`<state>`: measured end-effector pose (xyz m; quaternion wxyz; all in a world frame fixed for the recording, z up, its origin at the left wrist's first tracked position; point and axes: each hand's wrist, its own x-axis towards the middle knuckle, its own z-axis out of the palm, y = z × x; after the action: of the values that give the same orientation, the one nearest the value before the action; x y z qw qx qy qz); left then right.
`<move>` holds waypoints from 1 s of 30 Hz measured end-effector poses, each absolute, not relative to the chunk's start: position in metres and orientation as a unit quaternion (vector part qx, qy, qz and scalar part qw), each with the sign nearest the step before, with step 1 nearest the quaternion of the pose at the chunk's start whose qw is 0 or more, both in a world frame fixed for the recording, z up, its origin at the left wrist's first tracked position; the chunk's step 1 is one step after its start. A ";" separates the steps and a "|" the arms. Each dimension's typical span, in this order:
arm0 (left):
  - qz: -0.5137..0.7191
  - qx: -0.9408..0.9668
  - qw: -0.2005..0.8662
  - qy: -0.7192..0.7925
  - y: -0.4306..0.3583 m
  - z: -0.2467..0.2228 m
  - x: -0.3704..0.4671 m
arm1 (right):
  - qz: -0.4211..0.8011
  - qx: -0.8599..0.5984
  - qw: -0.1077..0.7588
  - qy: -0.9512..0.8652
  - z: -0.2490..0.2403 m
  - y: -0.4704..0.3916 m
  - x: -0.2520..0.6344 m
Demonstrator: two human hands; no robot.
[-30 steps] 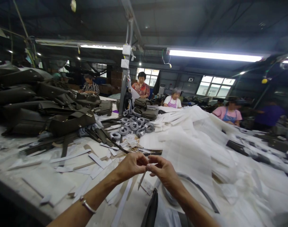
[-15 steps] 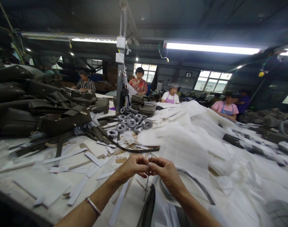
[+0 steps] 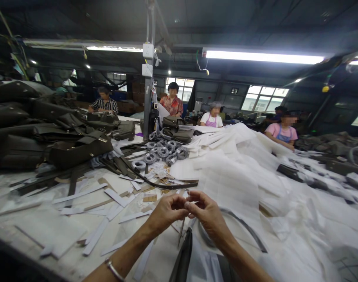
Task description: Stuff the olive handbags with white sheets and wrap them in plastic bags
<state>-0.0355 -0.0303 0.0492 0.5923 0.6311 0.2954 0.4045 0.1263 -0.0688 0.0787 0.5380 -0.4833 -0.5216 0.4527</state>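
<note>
Grey strip (image 3: 181, 232), thin and narrow, slightly tilted, hangs below my fingertips over the bench (image 3: 162, 250). Its upper part is mostly hidden by the fingers; material and exact shape up there I can't tell.

Left hand (image 3: 170, 209): grip nearly closed, thumb and forefinger pinched on the strip's upper part. Right hand (image 3: 205, 209): same pinch from the other side, fingertips meeting the left ones. Other fingers curled on both. Bracelet (image 3: 112, 268) on left wrist.

Just below the hands: dark piece (image 3: 183, 258) beside clear plastic (image 3: 200, 260). Curved band (image 3: 246, 225) lies to the right, partly behind my right forearm. Dark strap (image 3: 167, 187) beyond the fingers, coils (image 3: 164, 152) farther back. White sheets (image 3: 220, 176) heaped right; pale strips (image 3: 117, 197) scattered left, dark bags (image 3: 79, 149) piled behind them. Four people visible across the bench, plus one partly hidden at far right.
</note>
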 end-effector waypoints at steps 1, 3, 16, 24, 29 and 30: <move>0.410 0.642 0.575 0.298 -0.031 0.049 -0.036 | 0.456 -0.484 0.543 -0.513 0.081 -0.068 0.127; 0.419 0.669 0.531 0.308 -0.033 0.051 -0.036 | 0.478 -0.478 0.543 -0.497 0.084 -0.067 0.129; 0.416 0.675 0.517 0.323 -0.040 0.055 -0.041 | 0.579 -0.452 0.521 -0.435 0.084 -0.074 0.130; 0.390 0.667 0.547 0.323 -0.038 0.057 -0.044 | 0.419 -0.484 0.506 -0.578 0.081 -0.073 0.128; 0.366 0.646 0.595 0.307 -0.032 0.051 -0.044 | 0.395 -0.483 0.532 -0.572 0.077 -0.070 0.128; 0.363 0.641 0.602 0.307 -0.031 0.049 -0.044 | 0.395 -0.482 0.535 -0.570 0.077 -0.070 0.128</move>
<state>-0.0442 -0.0313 0.0490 0.6023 0.6413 0.3066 0.3634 0.1282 -0.0705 0.0773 0.5352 -0.4822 -0.5700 0.3950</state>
